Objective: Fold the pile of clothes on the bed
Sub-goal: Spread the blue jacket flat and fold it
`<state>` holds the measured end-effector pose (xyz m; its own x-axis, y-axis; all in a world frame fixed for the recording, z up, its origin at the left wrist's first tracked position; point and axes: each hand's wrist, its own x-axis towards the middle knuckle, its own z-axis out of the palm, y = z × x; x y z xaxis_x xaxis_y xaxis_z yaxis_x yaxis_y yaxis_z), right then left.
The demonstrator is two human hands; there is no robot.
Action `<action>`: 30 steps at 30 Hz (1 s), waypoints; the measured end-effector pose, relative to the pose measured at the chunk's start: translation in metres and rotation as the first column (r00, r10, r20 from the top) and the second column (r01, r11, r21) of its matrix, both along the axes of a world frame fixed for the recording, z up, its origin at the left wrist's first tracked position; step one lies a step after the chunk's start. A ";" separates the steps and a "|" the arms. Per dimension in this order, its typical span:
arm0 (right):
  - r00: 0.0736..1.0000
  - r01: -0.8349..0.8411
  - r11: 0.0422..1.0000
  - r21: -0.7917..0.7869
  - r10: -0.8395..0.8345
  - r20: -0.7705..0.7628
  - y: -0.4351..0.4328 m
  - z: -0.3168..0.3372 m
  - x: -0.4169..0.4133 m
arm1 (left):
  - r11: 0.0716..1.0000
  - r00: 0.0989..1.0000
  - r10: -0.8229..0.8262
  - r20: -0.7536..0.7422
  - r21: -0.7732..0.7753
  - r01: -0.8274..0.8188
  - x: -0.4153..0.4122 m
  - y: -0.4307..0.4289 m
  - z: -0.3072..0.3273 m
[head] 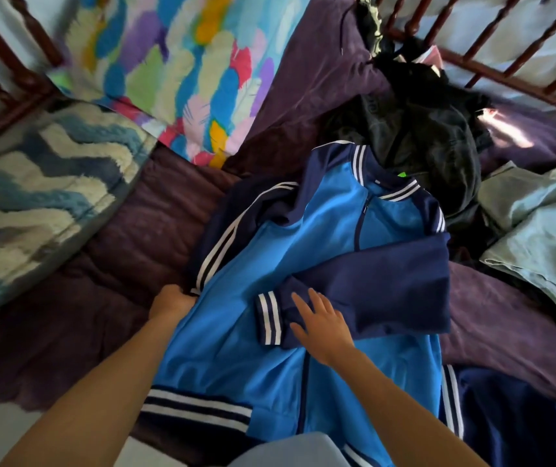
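A bright blue track jacket [263, 332] with navy sleeves and white stripes lies front up on the purple bedspread [492, 335]. Its right-hand navy sleeve [381, 291] is folded across the chest, with the striped cuff pointing left. My right hand [320, 321] rests flat on that sleeve near the cuff, fingers straight. My left hand [173, 303] grips the jacket's left edge, where the other striped sleeve [232, 237] lies bunched. A heap of dark clothes [414, 129] sits behind the collar.
Pale grey-green garments [536, 230] lie at the right. A colourful feather-print pillow [182, 62] and a blue-and-cream wavy blanket [40, 183] sit at the left. Dark red wooden bed rails [492, 72] border the back. Navy fabric [519, 416] lies at the lower right.
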<state>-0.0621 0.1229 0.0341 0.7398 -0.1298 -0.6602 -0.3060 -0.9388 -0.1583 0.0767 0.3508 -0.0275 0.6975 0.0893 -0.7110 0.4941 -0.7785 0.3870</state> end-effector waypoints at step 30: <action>0.804 0.328 0.878 0.349 -0.454 0.384 0.038 0.089 0.049 | 0.896 0.525 0.249 0.814 -0.400 0.194 0.104 -0.005 0.236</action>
<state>-0.0135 0.1610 0.1232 0.8795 -0.3474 -0.3254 -0.4758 -0.6605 -0.5809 0.1811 0.3454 0.2086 0.9727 -0.0081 0.2317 -0.2124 -0.4318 0.8766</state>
